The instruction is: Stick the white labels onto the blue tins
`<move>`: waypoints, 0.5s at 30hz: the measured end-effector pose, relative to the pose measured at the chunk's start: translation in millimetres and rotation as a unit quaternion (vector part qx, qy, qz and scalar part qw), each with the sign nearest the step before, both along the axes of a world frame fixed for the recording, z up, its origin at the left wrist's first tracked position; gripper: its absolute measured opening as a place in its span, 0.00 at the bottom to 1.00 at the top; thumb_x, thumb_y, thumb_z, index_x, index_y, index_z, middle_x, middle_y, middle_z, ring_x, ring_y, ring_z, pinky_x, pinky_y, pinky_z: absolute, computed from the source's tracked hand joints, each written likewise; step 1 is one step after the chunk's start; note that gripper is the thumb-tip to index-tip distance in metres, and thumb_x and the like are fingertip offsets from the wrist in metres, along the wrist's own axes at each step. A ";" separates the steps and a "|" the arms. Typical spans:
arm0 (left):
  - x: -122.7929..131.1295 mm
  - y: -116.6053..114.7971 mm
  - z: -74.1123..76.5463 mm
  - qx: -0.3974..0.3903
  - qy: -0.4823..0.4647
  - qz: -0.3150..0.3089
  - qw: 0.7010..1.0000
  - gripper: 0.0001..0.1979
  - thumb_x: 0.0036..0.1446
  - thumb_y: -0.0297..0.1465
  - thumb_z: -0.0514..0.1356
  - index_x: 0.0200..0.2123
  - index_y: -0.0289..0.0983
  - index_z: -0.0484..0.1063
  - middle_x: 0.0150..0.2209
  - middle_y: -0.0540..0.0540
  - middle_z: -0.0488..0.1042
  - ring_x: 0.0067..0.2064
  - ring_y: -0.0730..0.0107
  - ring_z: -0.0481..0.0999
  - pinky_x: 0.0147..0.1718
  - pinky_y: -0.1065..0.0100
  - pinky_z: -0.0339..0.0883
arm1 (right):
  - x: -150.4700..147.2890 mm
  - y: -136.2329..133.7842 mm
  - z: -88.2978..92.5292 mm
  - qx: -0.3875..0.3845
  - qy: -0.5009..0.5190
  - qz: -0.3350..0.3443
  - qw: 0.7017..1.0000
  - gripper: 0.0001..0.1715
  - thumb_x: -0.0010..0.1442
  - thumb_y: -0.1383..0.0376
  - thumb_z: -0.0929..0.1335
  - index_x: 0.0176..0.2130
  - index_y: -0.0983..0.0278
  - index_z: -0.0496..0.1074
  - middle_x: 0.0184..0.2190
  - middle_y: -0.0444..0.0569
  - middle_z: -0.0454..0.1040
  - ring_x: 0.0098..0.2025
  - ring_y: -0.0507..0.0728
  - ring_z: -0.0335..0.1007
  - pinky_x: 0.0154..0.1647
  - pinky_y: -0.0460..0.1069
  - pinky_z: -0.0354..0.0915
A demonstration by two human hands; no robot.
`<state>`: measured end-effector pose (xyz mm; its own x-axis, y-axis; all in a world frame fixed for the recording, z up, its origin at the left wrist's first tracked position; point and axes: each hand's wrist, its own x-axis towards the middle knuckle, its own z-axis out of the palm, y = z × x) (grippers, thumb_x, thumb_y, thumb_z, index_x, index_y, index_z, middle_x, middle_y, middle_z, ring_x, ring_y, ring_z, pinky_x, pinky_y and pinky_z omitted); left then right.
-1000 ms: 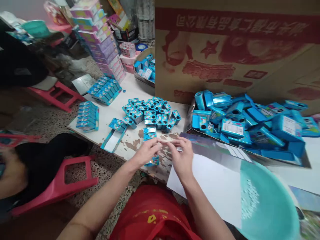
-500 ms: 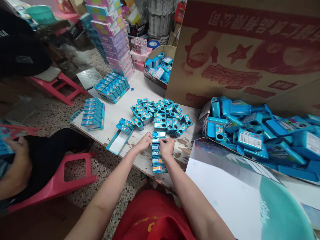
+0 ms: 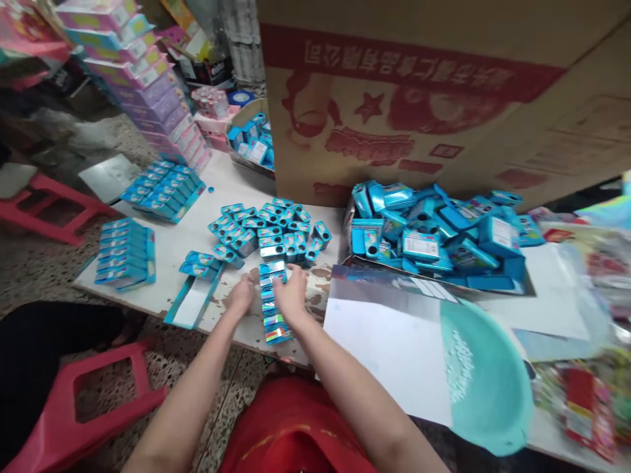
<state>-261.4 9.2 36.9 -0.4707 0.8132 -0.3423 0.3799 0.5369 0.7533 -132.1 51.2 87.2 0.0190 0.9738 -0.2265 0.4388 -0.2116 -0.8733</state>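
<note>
A column of small blue boxes (image 3: pixel 279 334) runs toward me on the white table, its near ones showing colourful faces. My right hand (image 3: pixel 292 295) is bent over the right side of this column, thumb and fingers closed on a box near its far end. Just left of the column, touching no box, is my left hand (image 3: pixel 240 294); its fingers are blurred but look loosely apart. Beyond both hands stands a cluster of blue boxes (image 3: pixel 270 240) with round dark holes on top. A blue tray (image 3: pixel 186 306) with a few boxes at its far end lies to the left.
Two filled box sets, one nearer (image 3: pixel 123 255) and one farther (image 3: pixel 165 190), are at the left. A carton of loose blue boxes (image 3: pixel 424 244) stands right, before a big cardboard box (image 3: pixel 365 141). A turquoise basin (image 3: pixel 493 387) and a red stool (image 3: pixel 98 387) flank me.
The view has turned right, shifting everything left and showing more of the basin. My left hand has come away from the column; my right hand stays at it.
</note>
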 end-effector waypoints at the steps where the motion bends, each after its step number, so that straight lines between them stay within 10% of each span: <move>1: 2.2 7.4 16.7 0.006 0.036 0.023 0.999 0.05 0.52 0.27 0.53 0.28 0.40 0.57 0.19 0.53 0.62 0.30 0.63 0.69 0.31 0.67 0.56 | 13.1 -7.2 25.8 0.062 0.048 0.081 0.994 0.14 0.47 0.68 0.69 0.37 0.63 0.70 0.39 0.50 0.74 0.42 0.58 0.69 0.45 0.52 0.65; 4: 37.4 42.0 71.8 0.103 0.142 0.043 0.984 0.04 0.57 0.31 0.51 0.33 0.39 0.64 0.32 0.48 0.72 0.38 0.63 0.70 0.37 0.66 0.59 | 76.8 -14.7 96.5 0.210 0.147 0.205 0.945 0.07 0.59 0.66 0.64 0.37 0.61 0.72 0.35 0.45 0.75 0.38 0.53 0.71 0.40 0.47 0.66; 7: 108.3 82.7 110.0 0.175 0.131 -0.143 0.965 0.10 0.60 0.33 0.50 0.32 0.38 0.69 0.37 0.47 0.74 0.39 0.66 0.71 0.40 0.67 0.61 | 161.0 17.2 120.4 0.387 0.004 0.038 0.921 0.07 0.60 0.67 0.65 0.39 0.61 0.71 0.36 0.47 0.74 0.39 0.54 0.70 0.43 0.50 0.65; 11: 194.5 114.0 107.2 0.120 0.228 -0.375 0.890 0.10 0.57 0.36 0.56 0.34 0.36 0.71 0.39 0.42 0.74 0.43 0.57 0.70 0.41 0.62 0.60 | 247.7 84.3 74.9 0.314 -0.250 0.055 0.914 0.17 0.55 0.58 0.67 0.43 0.64 0.71 0.41 0.55 0.73 0.44 0.62 0.67 0.45 0.57 0.62; 15: 228.6 114.3 83.0 0.106 0.263 -0.433 0.856 0.14 0.55 0.32 0.60 0.45 0.36 0.68 0.46 0.41 0.71 0.49 0.55 0.67 0.45 0.58 0.58 | 280.3 100.5 24.9 0.116 -0.393 0.167 0.897 0.31 0.45 0.55 0.74 0.48 0.61 0.71 0.44 0.55 0.73 0.47 0.68 0.66 0.46 0.62 0.60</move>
